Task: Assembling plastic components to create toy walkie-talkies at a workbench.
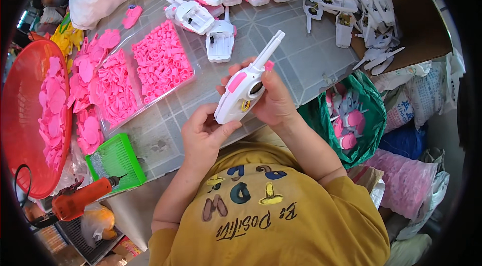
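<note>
A white toy walkie-talkie [243, 87] with a long antenna and a pink side panel is held tilted in front of my chest. My left hand [203, 128] grips its lower end between thumb and fingers. Around the upper body and antenna base, my right hand [275, 96] is closed, its thumb by a small pink part [269, 65] beside the antenna. A dark round speaker patch and a yellow emblem show on the toy's front. Behind it on the table lie several white toy shells [219, 42] with open backs.
Clear trays [163, 60] of small pink parts sit left, beside a red basket [15, 115] and a green tray [131, 158]. An orange power screwdriver [83, 198] hangs near the table edge. At right are a carton [427, 30] of white toys and a green bag [369, 110].
</note>
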Demonstrator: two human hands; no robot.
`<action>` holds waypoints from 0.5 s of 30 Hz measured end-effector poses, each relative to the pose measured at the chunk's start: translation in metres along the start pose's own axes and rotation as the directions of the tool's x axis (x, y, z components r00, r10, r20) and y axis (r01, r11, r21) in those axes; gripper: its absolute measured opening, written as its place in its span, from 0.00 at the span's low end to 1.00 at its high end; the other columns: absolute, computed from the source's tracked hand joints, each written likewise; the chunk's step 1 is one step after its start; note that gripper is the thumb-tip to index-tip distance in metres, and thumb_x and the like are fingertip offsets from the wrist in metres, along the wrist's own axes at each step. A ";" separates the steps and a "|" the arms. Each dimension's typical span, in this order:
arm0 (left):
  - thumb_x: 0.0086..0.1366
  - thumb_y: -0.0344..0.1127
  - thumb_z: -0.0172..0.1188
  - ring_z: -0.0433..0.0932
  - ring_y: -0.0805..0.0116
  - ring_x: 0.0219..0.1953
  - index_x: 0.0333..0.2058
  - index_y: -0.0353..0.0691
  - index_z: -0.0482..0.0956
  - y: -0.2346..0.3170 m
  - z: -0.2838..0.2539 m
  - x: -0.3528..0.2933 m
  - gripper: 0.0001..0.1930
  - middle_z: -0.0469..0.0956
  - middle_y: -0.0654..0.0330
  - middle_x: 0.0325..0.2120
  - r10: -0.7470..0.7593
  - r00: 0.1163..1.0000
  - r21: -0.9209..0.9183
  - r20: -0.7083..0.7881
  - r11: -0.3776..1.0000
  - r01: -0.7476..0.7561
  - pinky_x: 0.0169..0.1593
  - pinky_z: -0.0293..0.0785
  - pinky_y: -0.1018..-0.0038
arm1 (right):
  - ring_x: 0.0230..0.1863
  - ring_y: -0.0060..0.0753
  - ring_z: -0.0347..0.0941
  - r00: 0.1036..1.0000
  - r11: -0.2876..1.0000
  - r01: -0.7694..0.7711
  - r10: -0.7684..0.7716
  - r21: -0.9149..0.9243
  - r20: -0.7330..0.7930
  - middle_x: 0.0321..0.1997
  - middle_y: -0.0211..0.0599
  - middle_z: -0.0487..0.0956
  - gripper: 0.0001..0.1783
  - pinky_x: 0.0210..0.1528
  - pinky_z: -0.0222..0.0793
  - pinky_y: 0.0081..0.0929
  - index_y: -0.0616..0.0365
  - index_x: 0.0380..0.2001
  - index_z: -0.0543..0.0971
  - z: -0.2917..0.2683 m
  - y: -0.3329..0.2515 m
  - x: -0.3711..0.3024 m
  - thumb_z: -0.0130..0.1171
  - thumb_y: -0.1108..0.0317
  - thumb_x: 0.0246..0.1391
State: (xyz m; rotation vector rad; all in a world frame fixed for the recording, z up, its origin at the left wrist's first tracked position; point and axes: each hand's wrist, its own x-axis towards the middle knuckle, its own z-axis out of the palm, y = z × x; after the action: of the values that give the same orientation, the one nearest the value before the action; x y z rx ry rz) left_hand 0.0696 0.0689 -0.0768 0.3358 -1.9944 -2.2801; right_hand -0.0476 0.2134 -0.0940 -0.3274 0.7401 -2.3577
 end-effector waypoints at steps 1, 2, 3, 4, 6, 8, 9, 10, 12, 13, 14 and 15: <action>0.58 0.26 0.72 0.80 0.73 0.42 0.44 0.32 0.76 0.000 0.001 -0.001 0.17 0.81 0.60 0.39 0.006 1.000 0.018 0.000 1.000 -0.006 0.47 0.77 0.76 | 0.52 0.47 0.79 1.000 1.000 0.009 -0.009 0.012 -0.018 0.52 0.37 0.77 0.29 0.58 0.75 0.51 0.48 0.51 0.73 -0.001 0.001 0.000 0.67 0.44 0.54; 0.58 0.26 0.73 0.80 0.74 0.41 0.44 0.32 0.77 0.000 0.002 -0.001 0.17 0.80 0.60 0.39 0.011 1.000 0.037 0.000 0.999 -0.011 0.46 0.77 0.76 | 0.52 0.47 0.79 1.000 1.000 0.009 -0.009 0.006 -0.019 0.52 0.37 0.77 0.29 0.58 0.75 0.51 0.48 0.51 0.73 -0.001 0.001 0.001 0.67 0.44 0.54; 0.58 0.26 0.73 0.80 0.74 0.41 0.44 0.32 0.77 -0.001 0.003 0.000 0.17 0.80 0.60 0.39 0.012 1.000 0.032 0.002 0.999 -0.012 0.46 0.77 0.76 | 0.51 0.46 0.79 1.000 1.000 0.017 -0.017 0.010 -0.012 0.50 0.37 0.77 0.29 0.58 0.75 0.51 0.48 0.50 0.73 -0.001 0.000 0.001 0.69 0.45 0.52; 0.57 0.26 0.73 0.80 0.74 0.40 0.43 0.32 0.77 -0.002 0.004 0.000 0.17 0.80 0.61 0.38 0.021 1.000 0.050 -0.007 0.999 -0.021 0.45 0.77 0.76 | 0.50 0.45 0.80 1.000 1.000 0.024 -0.024 0.016 -0.003 0.49 0.36 0.77 0.29 0.58 0.76 0.50 0.48 0.49 0.73 -0.001 0.001 0.001 0.71 0.47 0.51; 0.57 0.26 0.73 0.80 0.75 0.39 0.42 0.33 0.78 -0.004 0.003 0.000 0.16 0.80 0.62 0.37 0.030 0.999 0.067 -0.016 0.997 -0.029 0.43 0.77 0.76 | 0.50 0.45 0.80 0.999 0.999 0.048 -0.048 -0.012 0.023 0.48 0.36 0.76 0.28 0.57 0.76 0.50 0.49 0.49 0.73 -0.002 0.002 0.000 0.73 0.50 0.50; 0.56 0.26 0.73 0.79 0.76 0.37 0.40 0.33 0.79 -0.006 0.002 -0.001 0.14 0.81 0.63 0.35 0.045 0.998 0.106 -0.041 0.994 -0.040 0.42 0.76 0.77 | 0.51 0.45 0.80 0.996 0.997 0.071 -0.069 -0.038 0.051 0.47 0.36 0.76 0.28 0.57 0.77 0.50 0.49 0.48 0.73 -0.001 0.001 0.000 0.74 0.53 0.49; 0.56 0.26 0.73 0.79 0.76 0.37 0.40 0.33 0.79 -0.008 0.001 -0.001 0.14 0.81 0.63 0.35 0.045 0.998 0.105 -0.043 0.994 -0.040 0.42 0.76 0.77 | 0.50 0.46 0.80 0.997 0.996 0.062 -0.058 -0.063 0.059 0.47 0.36 0.76 0.27 0.56 0.77 0.50 0.50 0.48 0.73 0.001 -0.001 0.000 0.74 0.56 0.48; 0.56 0.26 0.73 0.79 0.76 0.37 0.40 0.33 0.80 -0.009 0.001 -0.001 0.14 0.81 0.63 0.34 0.049 0.997 0.108 -0.056 0.993 -0.043 0.42 0.76 0.77 | 0.50 0.46 0.80 0.997 0.995 0.053 -0.047 -0.087 0.067 0.47 0.36 0.75 0.27 0.56 0.78 0.51 0.50 0.48 0.73 0.002 -0.003 0.000 0.75 0.60 0.47; 0.56 0.26 0.73 0.79 0.76 0.36 0.39 0.33 0.80 -0.012 0.000 -0.002 0.14 0.81 0.63 0.33 0.052 0.996 0.109 -0.073 0.993 -0.044 0.41 0.76 0.77 | 0.51 0.45 0.79 0.998 0.995 0.045 -0.041 -0.089 0.043 0.46 0.36 0.75 0.25 0.55 0.78 0.52 0.50 0.47 0.73 0.007 -0.003 0.000 0.74 0.61 0.48; 0.55 0.27 0.74 0.79 0.76 0.35 0.40 0.33 0.81 -0.012 -0.001 -0.002 0.14 0.81 0.63 0.33 0.073 0.994 0.143 -0.083 0.988 -0.061 0.41 0.76 0.77 | 0.51 0.45 0.79 0.999 0.995 0.039 -0.038 -0.090 0.019 0.46 0.36 0.75 0.24 0.55 0.78 0.53 0.50 0.47 0.73 0.008 -0.003 -0.001 0.72 0.62 0.48; 0.55 0.28 0.74 0.79 0.76 0.35 0.40 0.33 0.81 -0.012 -0.001 -0.002 0.15 0.81 0.63 0.33 0.094 0.991 0.177 -0.095 0.981 -0.077 0.41 0.76 0.77 | 0.51 0.45 0.79 0.999 0.995 0.032 -0.030 -0.090 0.021 0.46 0.36 0.75 0.24 0.55 0.78 0.53 0.50 0.47 0.73 0.008 -0.001 0.000 0.72 0.62 0.48; 0.55 0.28 0.74 0.79 0.76 0.35 0.40 0.33 0.81 -0.010 -0.001 -0.001 0.15 0.81 0.63 0.33 0.091 0.990 0.175 -0.103 0.982 -0.072 0.41 0.76 0.77 | 0.50 0.44 0.79 0.998 0.993 0.053 -0.050 -0.101 0.036 0.46 0.35 0.75 0.23 0.55 0.78 0.53 0.50 0.47 0.73 0.007 0.000 0.001 0.71 0.63 0.49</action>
State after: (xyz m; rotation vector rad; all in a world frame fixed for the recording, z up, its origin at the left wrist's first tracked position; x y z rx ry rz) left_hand 0.0715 0.0692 -0.0865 0.3771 -2.1106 -2.0014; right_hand -0.0459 0.2099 -0.0885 -0.4340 0.8474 -2.3613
